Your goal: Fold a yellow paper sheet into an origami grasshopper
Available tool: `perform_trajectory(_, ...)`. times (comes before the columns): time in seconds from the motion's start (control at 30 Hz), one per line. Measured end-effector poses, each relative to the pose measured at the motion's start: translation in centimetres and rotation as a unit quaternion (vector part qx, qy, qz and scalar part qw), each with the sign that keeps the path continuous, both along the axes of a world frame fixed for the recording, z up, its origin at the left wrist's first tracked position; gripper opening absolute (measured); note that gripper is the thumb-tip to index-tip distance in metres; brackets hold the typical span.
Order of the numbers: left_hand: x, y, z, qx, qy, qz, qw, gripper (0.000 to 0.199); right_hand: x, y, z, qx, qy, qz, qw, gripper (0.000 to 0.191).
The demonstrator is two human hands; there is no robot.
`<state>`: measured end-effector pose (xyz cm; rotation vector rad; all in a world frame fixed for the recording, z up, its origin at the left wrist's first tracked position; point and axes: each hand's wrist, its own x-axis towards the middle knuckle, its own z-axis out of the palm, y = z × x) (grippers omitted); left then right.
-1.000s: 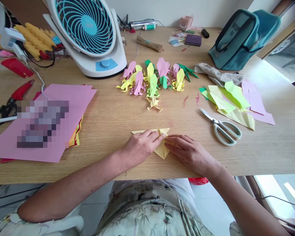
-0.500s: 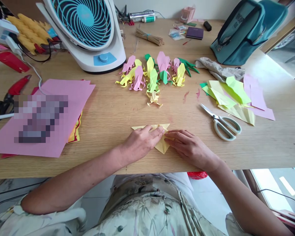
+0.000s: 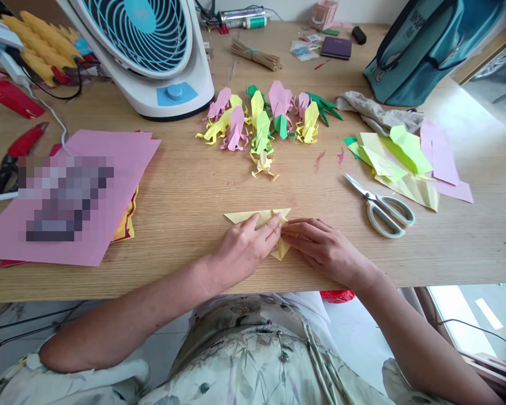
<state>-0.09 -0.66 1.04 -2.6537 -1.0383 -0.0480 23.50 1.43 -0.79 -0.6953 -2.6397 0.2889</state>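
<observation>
Close to the table's front edge lies a partly folded piece of pale yellow origami paper [image 3: 247,216], its corners poking out at the upper left, the top and the bottom. My left hand [image 3: 245,243] presses down on it with the fingers together, covering much of its middle. From the right, my right hand [image 3: 328,248] has its bent fingers on the paper's right edge, fingertips meeting those of the left. What the right thumb does is hidden. Beyond the hands stand several folded paper frogs [image 3: 261,133] in pink, yellow and green.
Scissors [image 3: 379,206] lie to the right, below loose paper scraps [image 3: 398,154]. A stack of pink paper [image 3: 122,163] is on the left, with a fan [image 3: 181,93] behind it. At the back are a bundle of sticks [image 3: 255,55] and a teal bag [image 3: 413,56].
The paper's lower point looks narrower, its right side now folded inward under my fingertips. Both hands stay nearly in place. The whole view has shifted slightly.
</observation>
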Motion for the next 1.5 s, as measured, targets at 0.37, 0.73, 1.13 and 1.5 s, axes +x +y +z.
perform_trajectory(0.37,-0.17,-0.02,-0.33,0.004,-0.003,-0.011,1.000,0.044,0.14,0.02,-0.09,-0.001,0.001,0.006,1.000,0.031)
perform_trajectory(0.73,-0.20,-0.09,-0.47,0.031,-0.004,-0.016,0.999,0.042,0.10,-0.01,0.09,0.003,-0.006,0.004,1.000,0.031)
perform_trajectory(1.13,-0.16,-0.02,-0.43,0.009,-0.012,-0.008,1.000,0.043,-0.15,-0.14,0.31,-0.002,0.005,0.001,1.000,0.030)
perform_trajectory(1.5,0.15,0.08,-0.04,-0.014,-0.034,0.012,0.999,0.039,-0.53,-0.36,0.73,-0.008,0.010,0.008,1.000,0.034)
